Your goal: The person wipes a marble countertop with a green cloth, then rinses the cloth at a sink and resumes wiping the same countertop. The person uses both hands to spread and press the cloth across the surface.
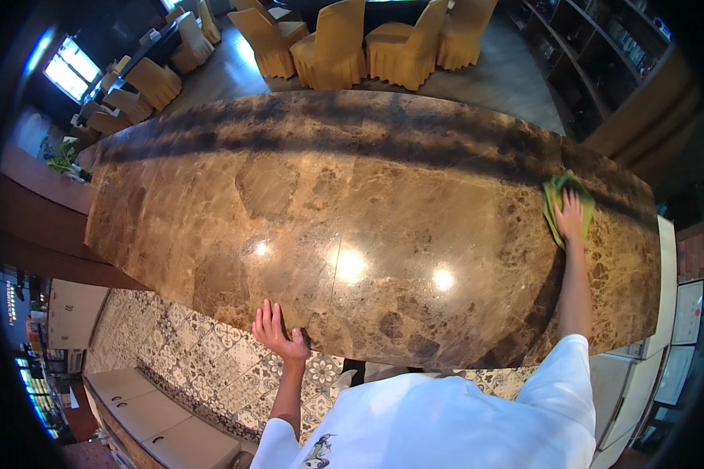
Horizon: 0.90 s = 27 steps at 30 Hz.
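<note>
A long brown marble countertop (387,223) stretches across the view before me, glossy with lamp reflections and wet-looking specks. My right hand (570,217) lies flat on a green cloth (586,205) towards the countertop's right end, pressing it against the stone. The cloth spreads out around my fingers and looks slightly blurred. At the near edge, left of my body, my left hand (278,334) rests on the countertop rim with its fingers apart and nothing in it.
Yellow-covered chairs (331,44) stand beyond the far edge. Dark shelves (592,53) rise at the far right. A potted plant (61,157) is off the left end. White cabinets (164,410) line the patterned tile floor (211,352) at lower left.
</note>
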Each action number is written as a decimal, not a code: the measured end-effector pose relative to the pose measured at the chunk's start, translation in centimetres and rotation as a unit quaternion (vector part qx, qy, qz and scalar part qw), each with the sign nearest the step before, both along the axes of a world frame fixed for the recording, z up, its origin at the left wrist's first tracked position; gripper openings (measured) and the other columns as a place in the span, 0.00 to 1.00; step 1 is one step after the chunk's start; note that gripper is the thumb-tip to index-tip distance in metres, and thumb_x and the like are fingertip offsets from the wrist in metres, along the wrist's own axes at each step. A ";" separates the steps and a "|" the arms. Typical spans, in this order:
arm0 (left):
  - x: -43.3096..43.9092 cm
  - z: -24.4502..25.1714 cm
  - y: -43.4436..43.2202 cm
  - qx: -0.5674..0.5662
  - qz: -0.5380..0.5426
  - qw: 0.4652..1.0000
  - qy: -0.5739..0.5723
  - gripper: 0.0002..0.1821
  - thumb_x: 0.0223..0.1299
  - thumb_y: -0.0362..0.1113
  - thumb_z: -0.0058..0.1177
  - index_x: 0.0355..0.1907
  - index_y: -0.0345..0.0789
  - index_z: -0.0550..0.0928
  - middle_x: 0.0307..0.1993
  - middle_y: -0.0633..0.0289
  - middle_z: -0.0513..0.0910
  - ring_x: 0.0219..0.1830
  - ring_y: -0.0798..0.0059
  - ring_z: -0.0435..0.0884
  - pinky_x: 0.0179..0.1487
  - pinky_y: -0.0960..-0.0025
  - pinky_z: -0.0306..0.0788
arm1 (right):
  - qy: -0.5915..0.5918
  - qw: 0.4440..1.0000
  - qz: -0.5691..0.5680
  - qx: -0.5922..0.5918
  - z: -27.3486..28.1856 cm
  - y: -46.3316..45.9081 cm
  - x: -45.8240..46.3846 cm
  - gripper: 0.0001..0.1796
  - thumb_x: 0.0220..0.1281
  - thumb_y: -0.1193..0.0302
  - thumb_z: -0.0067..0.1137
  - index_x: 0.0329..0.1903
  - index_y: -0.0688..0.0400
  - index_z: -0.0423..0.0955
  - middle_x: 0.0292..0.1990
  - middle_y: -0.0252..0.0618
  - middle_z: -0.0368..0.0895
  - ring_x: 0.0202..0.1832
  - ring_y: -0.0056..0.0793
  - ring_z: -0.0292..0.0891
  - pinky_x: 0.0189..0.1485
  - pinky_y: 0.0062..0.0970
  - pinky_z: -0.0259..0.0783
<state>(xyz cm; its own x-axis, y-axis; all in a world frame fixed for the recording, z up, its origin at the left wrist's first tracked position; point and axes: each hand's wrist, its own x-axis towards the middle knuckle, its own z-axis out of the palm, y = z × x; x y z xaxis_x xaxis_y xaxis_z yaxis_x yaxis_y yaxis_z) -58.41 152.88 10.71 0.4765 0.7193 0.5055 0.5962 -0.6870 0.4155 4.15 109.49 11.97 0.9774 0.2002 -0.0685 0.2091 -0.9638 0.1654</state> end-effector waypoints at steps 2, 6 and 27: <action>0.1 -0.2 0.1 0.005 -0.005 1.000 -0.006 0.40 0.69 0.67 0.33 0.63 0.35 0.78 0.69 0.51 0.73 0.70 0.47 0.66 0.73 0.41 0.47 | -0.010 0.997 0.069 0.045 0.1 5.7 0.6 0.43 0.73 0.37 0.34 0.80 0.49 0.49 0.81 0.35 0.43 0.82 0.38 0.37 0.82 0.45 0.38; -0.2 -0.4 0.3 0.016 -0.011 1.000 -0.011 0.39 0.68 0.66 0.36 0.62 0.35 0.79 0.68 0.52 0.74 0.69 0.48 0.67 0.73 0.42 0.48 | -0.008 0.991 0.117 0.064 0.6 18.3 0.1 0.41 0.72 0.37 0.36 0.80 0.42 0.50 0.81 0.34 0.43 0.82 0.37 0.36 0.82 0.44 0.35; -0.7 -0.3 0.2 -0.024 -0.013 1.000 -0.004 0.29 0.61 0.48 0.52 0.63 0.37 0.79 0.69 0.54 0.73 0.71 0.50 0.65 0.76 0.44 0.45 | 0.103 0.887 0.408 0.193 4.5 11.2 -38.8 0.46 0.58 0.34 0.55 0.74 0.46 0.65 0.77 0.41 0.57 0.80 0.45 0.48 0.79 0.54 0.43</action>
<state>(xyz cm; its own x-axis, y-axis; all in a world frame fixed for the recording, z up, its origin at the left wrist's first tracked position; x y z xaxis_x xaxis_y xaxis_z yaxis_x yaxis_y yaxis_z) -59.06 153.03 10.36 0.4916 0.7303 0.4743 0.5741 -0.6813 0.4541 -34.61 120.69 16.49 0.4720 0.8816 -0.0009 0.8495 -0.4550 -0.2672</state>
